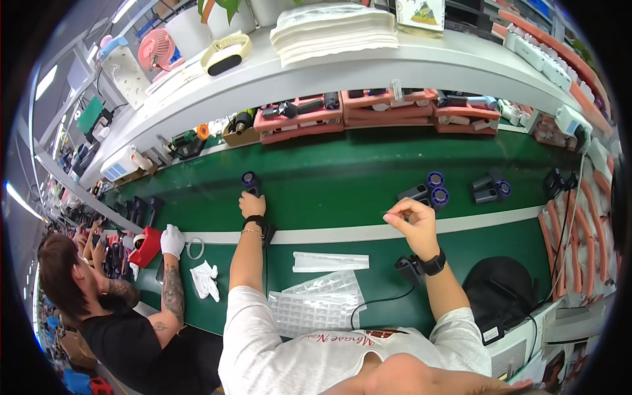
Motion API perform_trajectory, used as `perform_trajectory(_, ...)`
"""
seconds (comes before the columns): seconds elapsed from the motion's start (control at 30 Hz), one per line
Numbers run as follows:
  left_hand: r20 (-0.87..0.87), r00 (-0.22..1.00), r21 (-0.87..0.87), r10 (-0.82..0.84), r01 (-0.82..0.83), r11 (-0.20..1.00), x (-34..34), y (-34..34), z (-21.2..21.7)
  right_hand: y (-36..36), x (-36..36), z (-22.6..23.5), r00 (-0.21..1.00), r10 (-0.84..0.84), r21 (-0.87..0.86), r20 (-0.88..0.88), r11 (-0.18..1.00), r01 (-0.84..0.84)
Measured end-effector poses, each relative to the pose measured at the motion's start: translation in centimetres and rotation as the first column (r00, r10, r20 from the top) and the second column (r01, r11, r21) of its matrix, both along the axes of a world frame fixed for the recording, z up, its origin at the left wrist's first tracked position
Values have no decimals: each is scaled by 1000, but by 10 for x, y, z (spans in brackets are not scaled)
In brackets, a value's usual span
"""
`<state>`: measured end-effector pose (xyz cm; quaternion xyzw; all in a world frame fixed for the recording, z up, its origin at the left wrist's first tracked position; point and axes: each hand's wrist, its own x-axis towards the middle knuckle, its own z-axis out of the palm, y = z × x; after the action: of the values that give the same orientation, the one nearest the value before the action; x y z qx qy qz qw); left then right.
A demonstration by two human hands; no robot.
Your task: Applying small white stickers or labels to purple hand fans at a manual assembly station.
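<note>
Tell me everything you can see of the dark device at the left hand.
The dark device has a round end with a purple-blue ring about a dark centre, joined to a dark grey body. It looks like hard plastic. The left hand grips its near part and hides it; the ringed end points away from the person, over the green work surface. Whether it touches that surface is unclear.

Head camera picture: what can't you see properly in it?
Head view: lower end of the purple-ringed device, hidden by the left hand.
Head view: whether the right hand pinches anything, too small to tell.
Head view: top of the green-leaved plant, cut off by the upper edge.
</note>
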<state>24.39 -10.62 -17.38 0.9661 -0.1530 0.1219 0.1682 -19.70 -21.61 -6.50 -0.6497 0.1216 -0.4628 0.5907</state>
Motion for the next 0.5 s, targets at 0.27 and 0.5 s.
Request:
perform_trajectory(0.27, -113, 265, -888, -958, -458, -22, -130, -10, 92, 22, 40, 16, 982, 167, 338, 87, 922, -187)
perform_trajectory(0.5, 219, 280, -901, -935, -311, -304, -251, 24, 147, 66, 75, 31, 902, 389, 369, 187, 823, -431)
